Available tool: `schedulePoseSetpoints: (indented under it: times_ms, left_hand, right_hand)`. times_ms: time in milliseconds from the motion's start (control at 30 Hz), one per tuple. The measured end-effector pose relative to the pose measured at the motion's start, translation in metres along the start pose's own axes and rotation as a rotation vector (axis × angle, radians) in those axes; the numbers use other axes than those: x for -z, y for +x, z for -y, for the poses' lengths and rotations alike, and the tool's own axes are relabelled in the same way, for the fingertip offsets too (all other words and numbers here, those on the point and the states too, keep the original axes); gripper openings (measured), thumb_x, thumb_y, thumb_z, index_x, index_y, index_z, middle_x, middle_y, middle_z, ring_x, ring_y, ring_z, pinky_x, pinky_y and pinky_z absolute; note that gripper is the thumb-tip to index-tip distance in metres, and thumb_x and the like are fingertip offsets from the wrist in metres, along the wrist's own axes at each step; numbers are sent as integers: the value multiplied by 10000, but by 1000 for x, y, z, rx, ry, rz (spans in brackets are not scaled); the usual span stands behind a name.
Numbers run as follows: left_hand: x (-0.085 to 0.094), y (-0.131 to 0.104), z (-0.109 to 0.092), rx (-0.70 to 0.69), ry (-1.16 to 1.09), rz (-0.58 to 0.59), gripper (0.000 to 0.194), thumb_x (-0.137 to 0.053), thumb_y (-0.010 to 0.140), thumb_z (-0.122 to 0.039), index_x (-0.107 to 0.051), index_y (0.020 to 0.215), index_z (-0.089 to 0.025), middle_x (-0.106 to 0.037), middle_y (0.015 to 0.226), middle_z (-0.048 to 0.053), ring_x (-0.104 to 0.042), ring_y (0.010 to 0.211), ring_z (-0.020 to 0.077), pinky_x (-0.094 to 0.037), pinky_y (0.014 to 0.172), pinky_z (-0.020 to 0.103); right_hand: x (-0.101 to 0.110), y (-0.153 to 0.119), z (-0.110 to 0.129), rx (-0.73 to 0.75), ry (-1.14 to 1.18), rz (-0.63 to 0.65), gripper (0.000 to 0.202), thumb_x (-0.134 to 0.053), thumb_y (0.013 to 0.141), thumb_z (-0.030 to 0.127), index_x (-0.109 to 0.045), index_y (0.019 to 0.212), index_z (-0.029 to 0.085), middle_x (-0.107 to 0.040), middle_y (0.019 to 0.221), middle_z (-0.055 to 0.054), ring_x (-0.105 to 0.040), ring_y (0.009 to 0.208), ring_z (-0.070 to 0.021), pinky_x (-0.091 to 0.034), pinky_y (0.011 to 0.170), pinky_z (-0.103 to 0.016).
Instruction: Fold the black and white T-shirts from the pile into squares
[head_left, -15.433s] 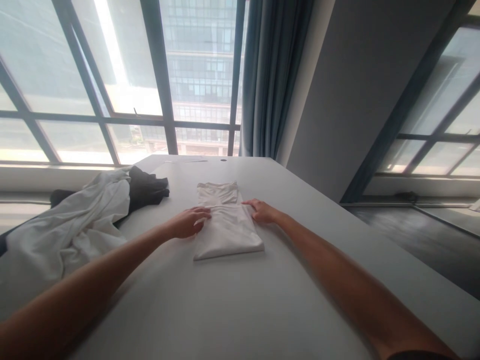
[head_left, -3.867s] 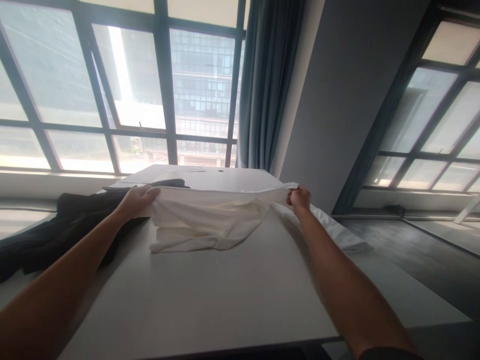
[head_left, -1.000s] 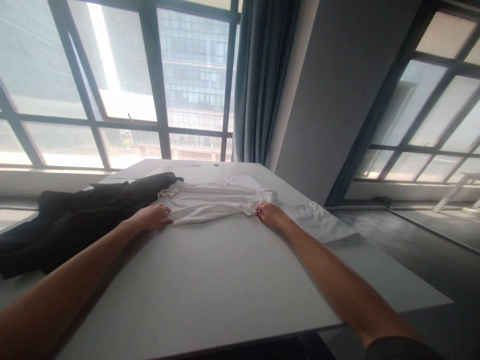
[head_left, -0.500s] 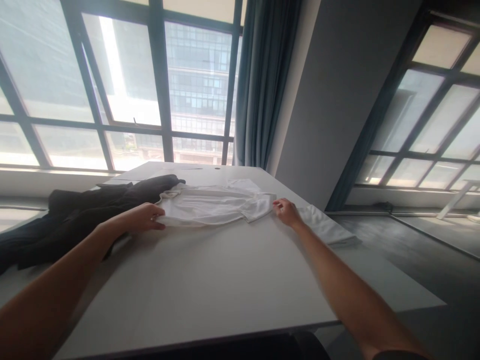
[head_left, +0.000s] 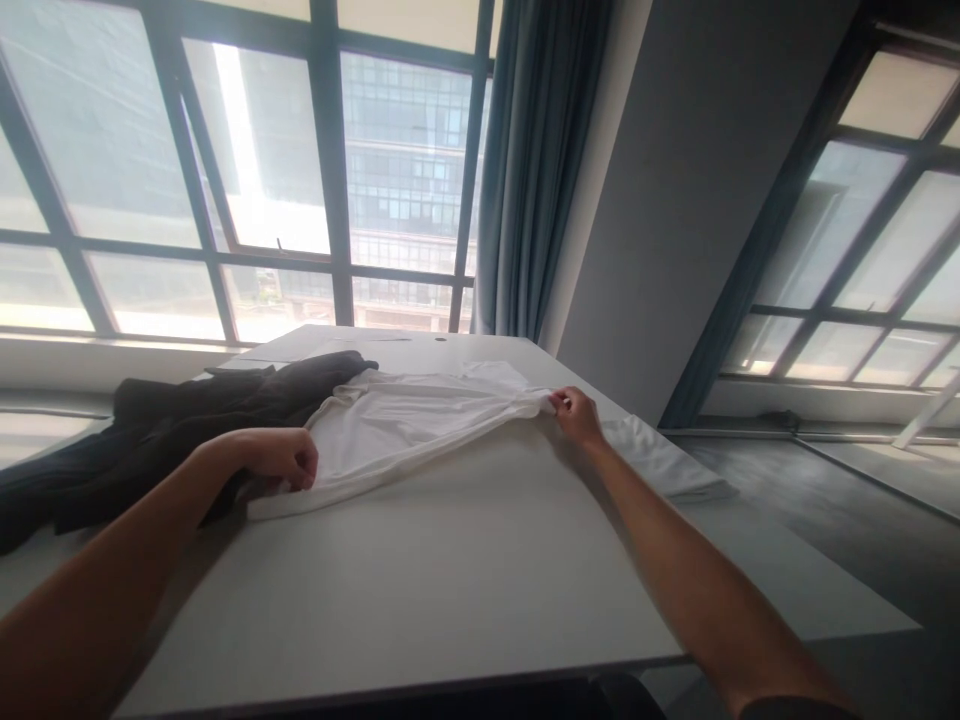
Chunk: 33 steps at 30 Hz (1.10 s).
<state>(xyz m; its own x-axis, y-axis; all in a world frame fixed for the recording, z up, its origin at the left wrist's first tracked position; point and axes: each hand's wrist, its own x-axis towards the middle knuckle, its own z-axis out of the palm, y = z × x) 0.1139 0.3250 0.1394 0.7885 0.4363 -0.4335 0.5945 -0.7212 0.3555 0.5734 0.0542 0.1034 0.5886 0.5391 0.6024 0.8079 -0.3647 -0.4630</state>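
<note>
A white T-shirt (head_left: 405, 425) lies spread on the white table (head_left: 420, 590), its near edge stretched slantwise between my hands. My left hand (head_left: 281, 458) is closed on the shirt's left part, fingers curled down by the tabletop, and a corner of cloth sticks out below it. Between thumb and fingers, my right hand (head_left: 576, 413) pinches the shirt's right end, slightly lifted. The far part of the shirt rests flat with soft creases.
Dark clothes (head_left: 187, 420) are heaped along the table's left side, close to my left forearm. A folded white cloth (head_left: 664, 455) sits at the right edge. Windows and a blue-grey curtain (head_left: 536, 180) stand beyond the table.
My left hand has come nearer and slightly left, drawing the shirt's left edge toward me. My right hand now pinches the right end, and the sleeve there has been gathered up.
</note>
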Motion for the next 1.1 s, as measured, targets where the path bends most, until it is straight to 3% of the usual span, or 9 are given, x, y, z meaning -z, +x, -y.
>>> schedulePoseSetpoints:
  times_ms: [100,200,300,467,533,633,767,967,1100]
  left_hand:
    - [-3,9,5,-22,51,9,225,-643,627,-398,-712,694,-195,-735,706,62,-655,631,237,-499,596,317]
    - [-6,23,5,-82,144,-235,401,-595,731,-529,-729,883,-184,-761,843,92,-703,779,269,-543,736,350]
    - [-12,34,5,-154,207,-438,658,-638,723,-602,-660,1225,-177,-678,1280,143,-636,1156,318,-483,1008,398]
    - [-16,35,11,-67,159,-260,972,-721,694,-537,-406,1511,-115,-370,1589,169,-393,1436,309,-305,1185,353]
    - [-12,31,16,-21,170,-217,1047,-774,641,-520,-384,1526,-119,-349,1600,163,-382,1440,331,-320,1177,361]
    - [-6,26,24,34,197,-182,1160,-848,523,-484,-388,1527,-127,-362,1595,152,-404,1417,364,-346,1159,363]
    - [-4,27,31,112,218,-153,1261,-874,434,-492,-374,1537,-138,-365,1590,172,-427,1402,370,-360,1149,355]
    - [-13,37,23,-1,241,-355,977,-518,750,-754,-476,1460,-84,-483,1509,183,-474,1376,306,-340,1157,322]
    - [-15,45,26,17,268,-321,1029,-533,720,-757,-429,1492,-85,-420,1553,191,-427,1411,310,-320,1172,342]
  right_hand:
    - [10,3,-7,-162,167,-5,284,-457,913,374,-656,949,176,-721,797,-82,-675,723,-212,-542,709,-317]
    - [14,1,-10,-243,306,151,194,-534,835,350,-628,818,181,-666,641,-40,-641,593,-194,-523,572,-293]
    - [21,0,-13,-220,434,94,167,-564,806,349,-603,782,188,-661,645,-30,-651,618,-180,-520,560,-267]
    - [33,-6,-16,-307,227,501,373,-583,846,472,-599,626,172,-642,565,-54,-610,489,-169,-473,500,-262]
    - [30,-9,-12,-271,86,445,478,-553,872,586,-653,678,162,-672,612,-73,-627,518,-182,-493,557,-285]
    - [15,-15,0,-96,-65,275,550,-563,863,658,-702,1094,178,-742,992,-110,-702,877,-236,-523,796,-315]
    - [-13,-21,14,85,-203,390,784,-737,778,556,-521,1438,191,-585,1392,-160,-599,1193,-278,-463,980,-331]
    - [-22,-14,11,53,-203,561,217,-616,846,178,-759,1009,172,-759,925,-71,-678,883,-185,-466,811,-236]
    - [5,2,-9,-98,-11,214,120,-564,780,148,-682,792,168,-698,725,-35,-635,709,-166,-463,674,-230]
